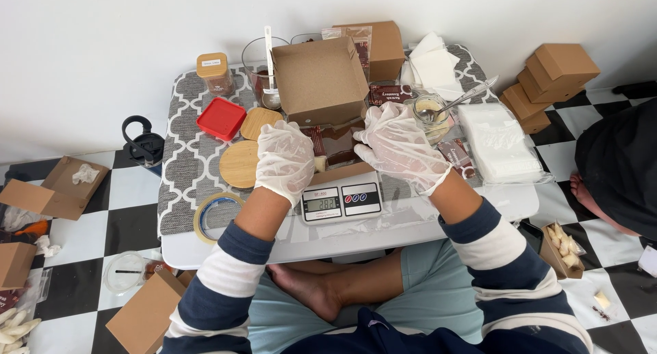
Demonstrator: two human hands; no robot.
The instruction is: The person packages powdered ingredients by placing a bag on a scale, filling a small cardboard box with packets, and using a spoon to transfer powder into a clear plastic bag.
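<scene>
Both my hands wear thin white gloves. My left hand [285, 159] and my right hand [399, 147] rest on the two sides of an open brown cardboard box [321, 80] that sits on a white digital kitchen scale [341, 201]. The box lid stands up at the back. Inside the box lie dark brown sachets [337, 143] and a small pale piece. My fingers press on the box contents and its side edges; whether they grip anything is hidden by the gloves.
The low table carries a grey patterned mat [188, 155], a red lid [221, 118], two round wooden lids [240, 163], a tape roll [215, 216], glass jars, a spoon in a jar [431, 112], and white bags [498, 145]. Brown boxes [551, 77] lie on the chequered floor. Another person [619, 169] sits at right.
</scene>
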